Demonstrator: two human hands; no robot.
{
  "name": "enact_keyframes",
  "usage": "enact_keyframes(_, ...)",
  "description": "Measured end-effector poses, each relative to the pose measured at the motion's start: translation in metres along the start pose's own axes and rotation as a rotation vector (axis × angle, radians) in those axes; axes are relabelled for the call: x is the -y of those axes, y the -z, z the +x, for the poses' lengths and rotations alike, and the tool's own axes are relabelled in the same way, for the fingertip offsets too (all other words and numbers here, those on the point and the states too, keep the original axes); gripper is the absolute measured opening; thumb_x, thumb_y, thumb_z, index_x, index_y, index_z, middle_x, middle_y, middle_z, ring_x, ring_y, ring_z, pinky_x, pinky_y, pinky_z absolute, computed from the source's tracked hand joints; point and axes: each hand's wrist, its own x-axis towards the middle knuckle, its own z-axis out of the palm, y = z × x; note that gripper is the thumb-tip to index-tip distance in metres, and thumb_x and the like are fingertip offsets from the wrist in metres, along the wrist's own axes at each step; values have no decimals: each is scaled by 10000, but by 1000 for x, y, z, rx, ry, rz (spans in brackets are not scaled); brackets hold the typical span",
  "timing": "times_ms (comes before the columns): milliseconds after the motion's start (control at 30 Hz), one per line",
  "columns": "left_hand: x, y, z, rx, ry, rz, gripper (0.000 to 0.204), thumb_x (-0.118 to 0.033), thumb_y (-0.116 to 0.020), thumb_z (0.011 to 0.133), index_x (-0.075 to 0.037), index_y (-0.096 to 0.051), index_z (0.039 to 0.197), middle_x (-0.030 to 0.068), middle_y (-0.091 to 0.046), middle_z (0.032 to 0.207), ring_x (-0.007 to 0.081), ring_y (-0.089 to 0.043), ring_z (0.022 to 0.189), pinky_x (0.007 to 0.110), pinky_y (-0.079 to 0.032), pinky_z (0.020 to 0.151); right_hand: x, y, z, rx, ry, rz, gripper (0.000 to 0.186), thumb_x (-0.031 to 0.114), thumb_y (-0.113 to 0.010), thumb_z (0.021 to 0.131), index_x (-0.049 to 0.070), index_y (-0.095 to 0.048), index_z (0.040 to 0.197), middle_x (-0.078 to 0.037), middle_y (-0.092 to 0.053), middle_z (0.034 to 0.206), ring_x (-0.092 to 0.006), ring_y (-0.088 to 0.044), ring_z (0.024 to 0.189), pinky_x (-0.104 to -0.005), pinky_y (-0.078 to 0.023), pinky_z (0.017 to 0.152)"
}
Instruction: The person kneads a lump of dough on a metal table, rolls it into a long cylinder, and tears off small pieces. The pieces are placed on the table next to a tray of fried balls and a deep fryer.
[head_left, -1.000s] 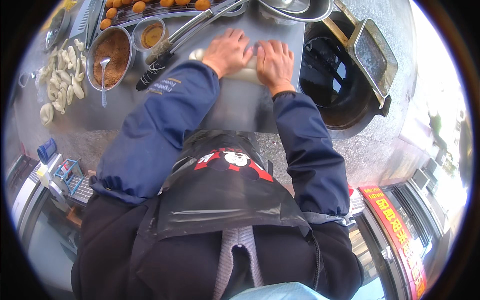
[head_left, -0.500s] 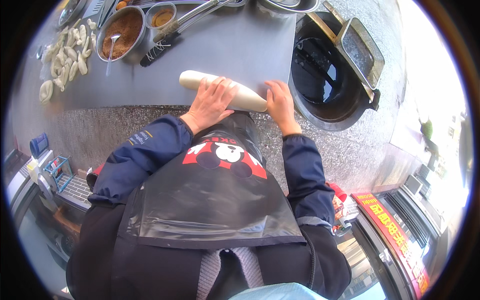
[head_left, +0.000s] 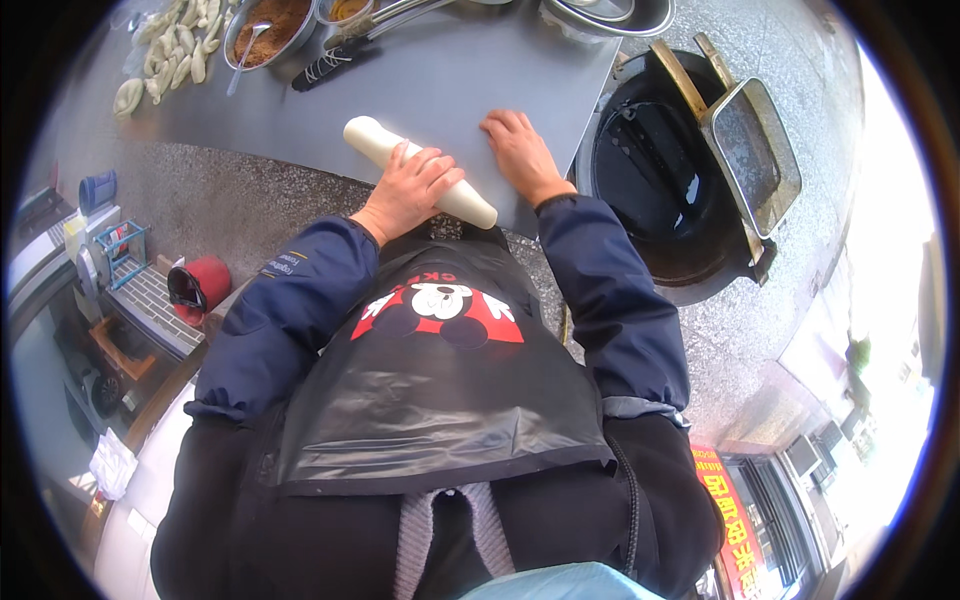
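Note:
A smooth white dough log (head_left: 365,138) lies diagonally along the front edge of the steel table (head_left: 450,80). My left hand (head_left: 408,188) is closed over its middle, fingers wrapped onto it. Just beyond the log, to its right, my right hand (head_left: 522,155) rests with loosely bent fingertips on the bare steel, holding nothing and not touching the log. Pale dough pieces (head_left: 181,62) lie at the upper left, beside a bowl of brown granular filling (head_left: 267,45) with a spoon in it. Black-handled tongs (head_left: 330,62) lie near the back.
Right of the table sits a large black wok (head_left: 640,170) of dark liquid, with a rectangular metal strainer (head_left: 750,150) over its rim. Metal bowls (head_left: 605,18) stand at the back. Below left are a red bucket (head_left: 205,285) and a blue-framed rack (head_left: 125,255).
Both hands and the log came down from farther back to the table's front edge. My right hand then left the log's right end for the steel beyond it; my left hand still holds it.

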Motion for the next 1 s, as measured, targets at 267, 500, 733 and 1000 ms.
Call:
enact_keyframes(267,-6,-3,3,-56,79,-31,681,-244,-830,652,-201,-525,1260,-3,-561,1218,218,-524,1213,572,-324,1061,-21,-1,-4,-94,-26,15,292,30,-588,824,67,-652,1107,-117,-608,1170,-309,-571,1111,-402,-515,932)
enact_keyframes(500,-17,7,13,-93,159,-98,741,-253,-818,660,-132,-519,1327,35,-584,1239,229,-537,1211,548,-348,1070,-3,17,-47,85,-55,168,294,-38,-568,825,18,-647,1102,-139,-649,1126,-340,-624,1054,-407,-541,866)
enact_keyframes(733,-31,4,59,-87,185,-277,684,-264,-755,800,-29,-508,1393,138,-556,1390,297,-509,1304,510,-367,1076,9,15,-49,-59,-103,-278,467,-34,-550,818,27,-590,1279,-162,-580,1359,-321,-556,1267,-478,-415,1073)
enact_keyframes(1000,-36,12,46,-162,261,-198,464,-272,-525,941,-36,-575,1337,102,-512,1464,291,-478,1342,514,-351,1087,81,-48,-44,-212,-482,-425,535,258,-528,928,-17,-509,1386,-154,-457,1511,-326,-376,1442,-592,-147,1180)
